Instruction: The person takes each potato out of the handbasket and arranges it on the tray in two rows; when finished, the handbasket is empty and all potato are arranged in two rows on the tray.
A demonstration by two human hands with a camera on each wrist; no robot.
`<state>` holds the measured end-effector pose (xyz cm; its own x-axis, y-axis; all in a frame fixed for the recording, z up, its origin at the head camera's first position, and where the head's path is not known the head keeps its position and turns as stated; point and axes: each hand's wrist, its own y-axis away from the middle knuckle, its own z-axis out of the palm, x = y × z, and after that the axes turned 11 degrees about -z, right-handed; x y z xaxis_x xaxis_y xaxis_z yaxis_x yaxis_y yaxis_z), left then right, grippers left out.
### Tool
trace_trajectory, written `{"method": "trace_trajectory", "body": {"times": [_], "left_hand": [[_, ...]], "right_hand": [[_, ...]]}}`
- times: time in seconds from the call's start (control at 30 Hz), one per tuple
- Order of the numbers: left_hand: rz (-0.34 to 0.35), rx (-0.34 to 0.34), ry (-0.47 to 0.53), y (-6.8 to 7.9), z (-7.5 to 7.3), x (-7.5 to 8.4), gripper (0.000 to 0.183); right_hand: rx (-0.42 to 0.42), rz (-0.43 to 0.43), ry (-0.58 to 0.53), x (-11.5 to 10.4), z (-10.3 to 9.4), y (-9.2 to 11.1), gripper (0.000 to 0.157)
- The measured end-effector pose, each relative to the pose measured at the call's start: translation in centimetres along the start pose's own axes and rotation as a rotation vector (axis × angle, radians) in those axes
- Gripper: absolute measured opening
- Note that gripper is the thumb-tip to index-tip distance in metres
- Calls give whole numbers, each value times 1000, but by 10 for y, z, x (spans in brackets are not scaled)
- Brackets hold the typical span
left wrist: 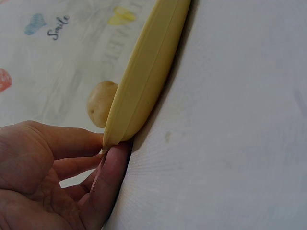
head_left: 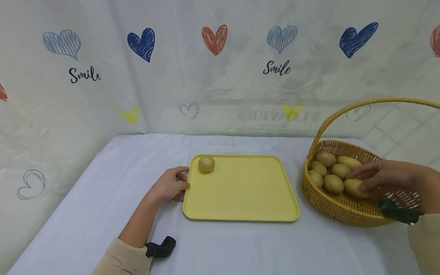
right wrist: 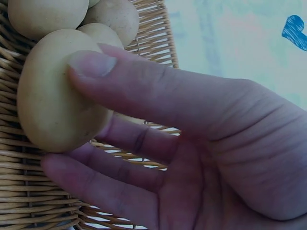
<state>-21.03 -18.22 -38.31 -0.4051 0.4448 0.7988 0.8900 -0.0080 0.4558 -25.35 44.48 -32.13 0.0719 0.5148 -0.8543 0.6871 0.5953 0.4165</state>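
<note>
Head view: one rectangular yellow tray (head_left: 240,191), round tan potato (head_left: 206,164) near its far left corner; at right, one hooped brown wicker basket (head_left: 343,215) of tan potatoes (head_left: 333,184). Left-wrist view: left hand (left wrist: 45,177), partly closed, pinching the tray's left rim. Right-wrist view: right hand (right wrist: 201,139), half-closed, gripping an oval yellowish potato (right wrist: 53,105) inside the basket.

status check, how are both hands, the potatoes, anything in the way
Left hand pinching left rim of yellow tray. Right hand gripping potato inside wicker basket. Another potato near tray's far left corner. Possible snag: basket handle arching above.
</note>
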Motion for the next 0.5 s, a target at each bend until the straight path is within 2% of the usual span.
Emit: {"method": "trace_trajectory", "body": {"times": [0.5], "left_hand": [[0, -7, 17, 1, -1, 0, 61]], "right_hand": [[130, -14, 108, -8, -3, -2, 36]]}}
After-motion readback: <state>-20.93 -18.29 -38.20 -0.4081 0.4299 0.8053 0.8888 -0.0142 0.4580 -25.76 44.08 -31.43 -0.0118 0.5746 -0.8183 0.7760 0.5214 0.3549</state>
